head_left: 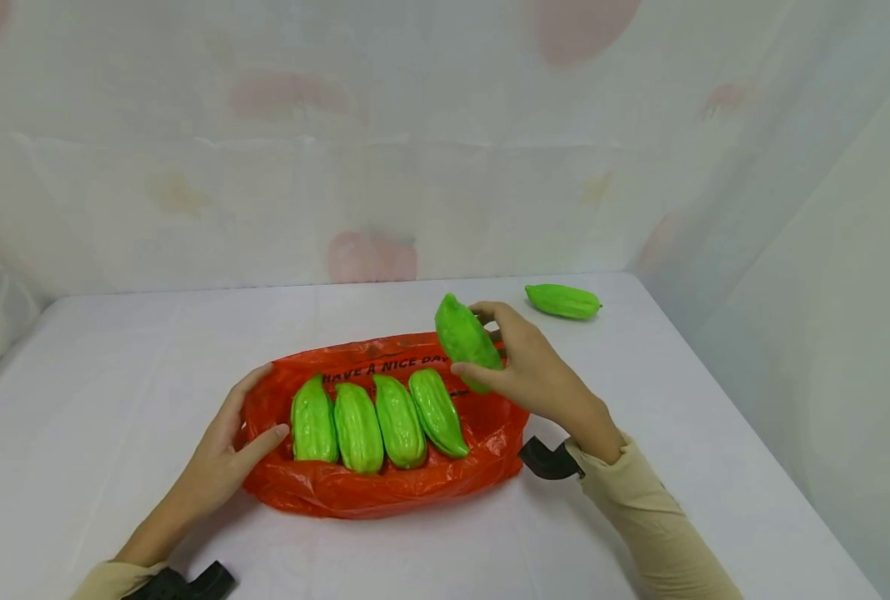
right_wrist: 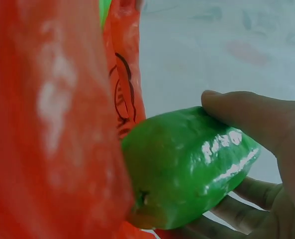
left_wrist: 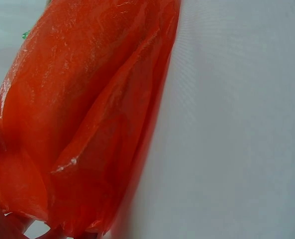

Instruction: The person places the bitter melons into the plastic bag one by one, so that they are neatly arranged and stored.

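Note:
A red plastic bag [head_left: 385,493] with black print lies spread wide at the middle of the table. Several shiny, ribbed green bitter melons [head_left: 358,429] sit side by side in it. At the bag's left end, my left hand [head_left: 223,454] holds the rim, thumb over the inner side and fingers outside. My right hand [head_left: 523,358] grips another bitter melon [head_left: 463,337] between thumb and fingers, above the bag's right end. In the right wrist view this held melon [right_wrist: 187,164] is partly hidden behind the red plastic. Red plastic [left_wrist: 82,109] also fills much of the left wrist view.
One more bitter melon [head_left: 562,302] lies at the back right of the white-covered table [head_left: 640,500]. Behind the table hangs a pale patterned curtain [head_left: 445,192], with another sheet along the right side.

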A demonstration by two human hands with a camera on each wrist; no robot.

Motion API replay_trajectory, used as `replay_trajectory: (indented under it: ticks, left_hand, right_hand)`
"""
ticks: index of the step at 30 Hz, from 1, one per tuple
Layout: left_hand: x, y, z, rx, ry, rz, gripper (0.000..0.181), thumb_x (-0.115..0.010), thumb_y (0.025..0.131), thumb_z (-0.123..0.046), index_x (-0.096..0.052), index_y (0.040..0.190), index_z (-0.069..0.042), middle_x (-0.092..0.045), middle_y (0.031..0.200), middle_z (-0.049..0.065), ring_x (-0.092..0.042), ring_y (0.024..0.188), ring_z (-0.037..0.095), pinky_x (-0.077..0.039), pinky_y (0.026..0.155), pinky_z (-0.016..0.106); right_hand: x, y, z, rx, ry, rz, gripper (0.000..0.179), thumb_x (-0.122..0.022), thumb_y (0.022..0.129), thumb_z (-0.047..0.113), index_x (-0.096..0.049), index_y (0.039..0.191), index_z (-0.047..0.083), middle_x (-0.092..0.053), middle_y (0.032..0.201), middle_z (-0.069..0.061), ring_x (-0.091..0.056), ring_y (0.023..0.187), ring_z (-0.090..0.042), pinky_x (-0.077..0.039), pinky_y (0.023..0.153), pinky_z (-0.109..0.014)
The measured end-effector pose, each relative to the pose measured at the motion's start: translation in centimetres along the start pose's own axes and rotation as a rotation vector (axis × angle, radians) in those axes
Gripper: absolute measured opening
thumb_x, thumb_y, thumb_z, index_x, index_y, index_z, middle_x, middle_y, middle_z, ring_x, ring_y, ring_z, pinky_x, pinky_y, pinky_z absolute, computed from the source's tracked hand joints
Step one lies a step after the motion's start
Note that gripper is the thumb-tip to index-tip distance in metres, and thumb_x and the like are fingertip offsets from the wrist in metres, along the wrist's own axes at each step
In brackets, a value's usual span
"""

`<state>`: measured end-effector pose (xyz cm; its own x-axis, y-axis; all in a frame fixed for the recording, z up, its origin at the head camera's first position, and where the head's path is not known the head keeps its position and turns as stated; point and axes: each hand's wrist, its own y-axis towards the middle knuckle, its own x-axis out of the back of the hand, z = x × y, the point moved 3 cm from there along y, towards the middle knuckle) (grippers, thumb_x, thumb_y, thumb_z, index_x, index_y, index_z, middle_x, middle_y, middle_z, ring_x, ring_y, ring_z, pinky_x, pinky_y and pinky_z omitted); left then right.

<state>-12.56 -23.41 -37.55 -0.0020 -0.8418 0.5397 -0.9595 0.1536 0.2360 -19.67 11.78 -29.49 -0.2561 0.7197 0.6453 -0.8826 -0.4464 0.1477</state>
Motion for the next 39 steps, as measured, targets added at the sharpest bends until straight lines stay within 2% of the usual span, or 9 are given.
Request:
replay_trajectory:
  ticks: [14,18,26,35,39]
  left_hand:
    - [0.0,0.0,-0.1,0.004,-0.001,0.002,0.072,-0.058,0.096,-0.006,-0.023,0.157,-0.022,-0.039,0.149,0.008,-0.046,0.121,-0.004,-0.042,0.091,0.006]
    - [0.0,0.0,0.0,0.003,0.002,0.002,0.072,-0.058,0.096,-0.006,-0.023,0.157,-0.021,-0.039,0.149,0.009,-0.046,0.121,-0.004,-0.043,0.090,0.006]
    - [0.0,0.0,0.0,0.006,0.006,0.005,0.072,-0.058,0.097,-0.006,-0.023,0.157,-0.022,-0.039,0.149,0.009,-0.046,0.121,-0.005,-0.043,0.090,0.006]
    - [0.0,0.0,-0.2,-0.022,-0.024,-0.001,0.074,-0.060,0.095,-0.004,-0.024,0.157,-0.021,-0.039,0.148,-0.004,-0.046,0.122,-0.004,-0.041,0.090,0.004]
    - [0.0,0.0,-0.3,-0.021,-0.018,-0.004,0.073,-0.059,0.095,-0.003,-0.024,0.157,-0.020,-0.040,0.148,0.000,-0.046,0.121,-0.004,-0.041,0.090,0.004]
  right_hand:
    - [-1.2,0.1,0.1,-0.049,-0.112,0.080,0.069,-0.082,0.082,0.032,-0.048,0.136,0.007,-0.064,0.113,-0.005,-0.061,0.100,-0.019,-0.055,0.085,-0.036]
    - [-1.4,0.0,0.0,-0.063,-0.129,0.107,0.068,-0.082,0.081,0.034,-0.049,0.134,0.007,-0.064,0.112,-0.004,-0.061,0.097,-0.017,-0.055,0.086,-0.038]
    - [-1.7,-0.1,0.0,-0.093,-0.183,0.176,0.064,-0.081,0.082,0.036,-0.051,0.131,0.008,-0.064,0.113,-0.002,-0.060,0.097,-0.014,-0.052,0.087,-0.032]
    - [-1.8,-0.2,-0.2,-0.089,-0.243,0.219,0.056,-0.078,0.085,0.034,-0.050,0.128,0.010,-0.064,0.108,0.000,-0.060,0.093,-0.012,-0.051,0.084,-0.030]
    - [-1.8,-0.2,-0.3,-0.100,-0.242,0.224,0.056,-0.077,0.085,0.034,-0.050,0.129,0.011,-0.064,0.106,0.000,-0.059,0.094,-0.012,-0.051,0.083,-0.030]
